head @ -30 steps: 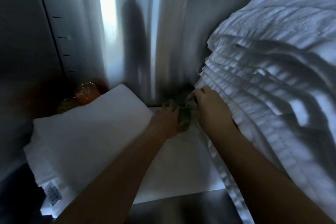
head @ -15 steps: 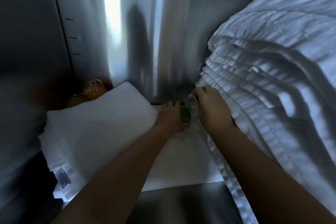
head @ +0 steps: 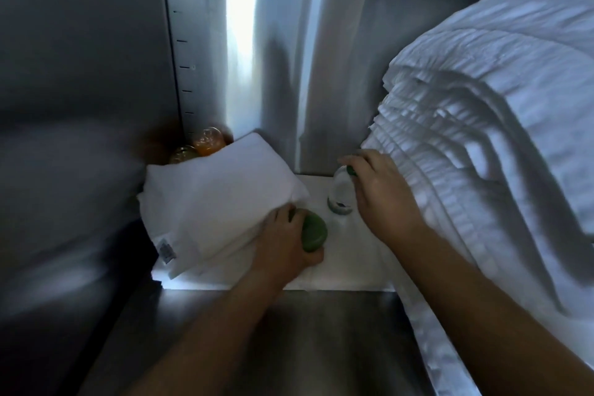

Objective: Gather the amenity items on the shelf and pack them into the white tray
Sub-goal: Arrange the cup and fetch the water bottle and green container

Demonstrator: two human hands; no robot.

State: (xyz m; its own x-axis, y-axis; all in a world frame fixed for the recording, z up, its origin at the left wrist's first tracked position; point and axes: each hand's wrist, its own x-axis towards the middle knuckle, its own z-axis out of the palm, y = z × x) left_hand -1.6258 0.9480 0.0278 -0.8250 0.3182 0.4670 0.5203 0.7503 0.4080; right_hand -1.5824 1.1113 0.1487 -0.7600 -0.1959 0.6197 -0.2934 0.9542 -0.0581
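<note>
My left hand (head: 286,239) grips a small green bottle (head: 313,232) above the flat white cloth on the metal shelf (head: 321,341). My right hand (head: 381,191) pinches the green cap of a small clear bottle (head: 340,194), which stands upright on the cloth near the back wall. Two orange-tinted bottles (head: 205,145) sit in the back left corner, half hidden behind a folded white towel (head: 221,199). No white tray is in view.
A tall stack of folded white linen (head: 488,164) fills the right side of the shelf. The shiny metal back wall (head: 283,58) and a slotted upright (head: 180,42) close the space. Bare steel shelf lies in front.
Both hands have drawn back from the rear corner toward me. The left hand now holds the green bottle clear of the corner, and the right hand has brought the clear bottle forward.
</note>
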